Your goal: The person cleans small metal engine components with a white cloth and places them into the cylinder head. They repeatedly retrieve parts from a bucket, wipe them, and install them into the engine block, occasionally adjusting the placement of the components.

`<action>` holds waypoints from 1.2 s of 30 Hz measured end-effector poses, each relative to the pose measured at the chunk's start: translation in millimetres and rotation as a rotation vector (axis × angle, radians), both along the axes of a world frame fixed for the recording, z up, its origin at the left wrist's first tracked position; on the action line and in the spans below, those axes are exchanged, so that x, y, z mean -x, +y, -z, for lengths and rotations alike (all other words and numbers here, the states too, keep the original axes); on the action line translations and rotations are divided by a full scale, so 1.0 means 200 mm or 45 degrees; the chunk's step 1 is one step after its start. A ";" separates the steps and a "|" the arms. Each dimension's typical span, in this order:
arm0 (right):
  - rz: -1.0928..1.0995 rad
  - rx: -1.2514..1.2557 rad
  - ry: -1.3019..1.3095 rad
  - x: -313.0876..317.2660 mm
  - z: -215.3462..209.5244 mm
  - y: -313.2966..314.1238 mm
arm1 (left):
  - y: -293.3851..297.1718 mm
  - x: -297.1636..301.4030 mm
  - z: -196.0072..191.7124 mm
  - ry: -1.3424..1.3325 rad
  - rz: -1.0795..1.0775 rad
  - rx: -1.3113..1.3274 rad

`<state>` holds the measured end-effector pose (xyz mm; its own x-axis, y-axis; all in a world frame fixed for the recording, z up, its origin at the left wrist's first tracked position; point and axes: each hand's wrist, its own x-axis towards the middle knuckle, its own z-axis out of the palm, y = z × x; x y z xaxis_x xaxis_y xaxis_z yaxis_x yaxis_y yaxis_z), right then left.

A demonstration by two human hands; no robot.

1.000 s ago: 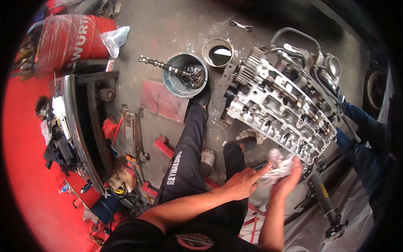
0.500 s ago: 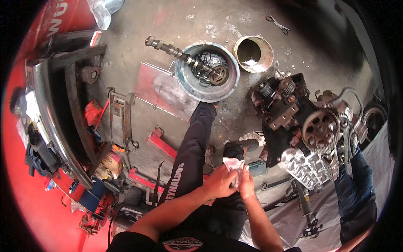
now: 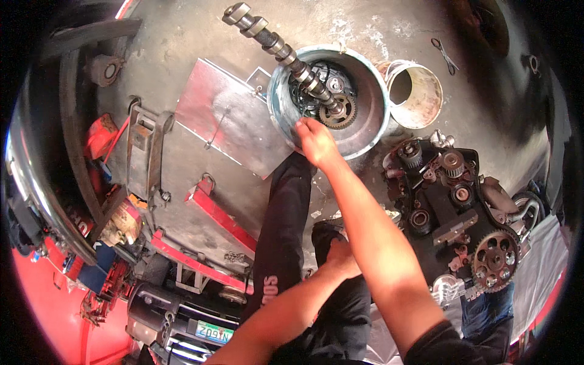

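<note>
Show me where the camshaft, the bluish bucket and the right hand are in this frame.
Camshaft [image 3: 286, 55]: head view, about midway along the lobed shaft.
Bluish bucket [image 3: 370, 114]: head view, bare inner wall on its right side.
Right hand [image 3: 317, 143]: head view, back of the hand.

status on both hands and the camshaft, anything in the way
Right hand at near rim of bucket, grip unclear. Left hand lower down, grip hidden. Camshaft leaning out of bucket, lower end inside. Pail beside bucket, away from right hand.

Black sleeve, white-lettered black trousers
</note>
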<state>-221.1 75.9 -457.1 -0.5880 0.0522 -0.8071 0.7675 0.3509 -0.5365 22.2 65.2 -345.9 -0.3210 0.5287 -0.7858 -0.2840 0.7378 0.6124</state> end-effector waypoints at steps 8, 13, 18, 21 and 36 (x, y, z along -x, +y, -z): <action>-0.063 -0.350 0.141 0.07 0.52 -0.17 | 0.06 0.08 -0.05 0.341 -0.242 0.062; 0.015 -0.266 0.103 0.18 0.64 -0.21 | 0.09 0.05 -0.04 0.044 -0.578 -0.088; -0.104 -0.093 0.088 0.06 0.56 -0.08 | 0.15 -0.07 -0.01 0.085 -0.401 -0.088; -0.384 -0.176 -0.195 0.06 0.08 -0.01 | 0.21 -0.22 0.02 0.239 -0.060 0.028; -0.466 -0.916 0.287 0.34 -0.30 0.41 | 0.18 0.25 -0.12 -0.125 0.126 0.060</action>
<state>-288.2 156.9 -396.7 -0.8115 0.2841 -0.5107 0.4396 0.8725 -0.2131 -27.2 102.0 -321.2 -0.1892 0.5154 -0.8358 -0.2654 0.7927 0.5489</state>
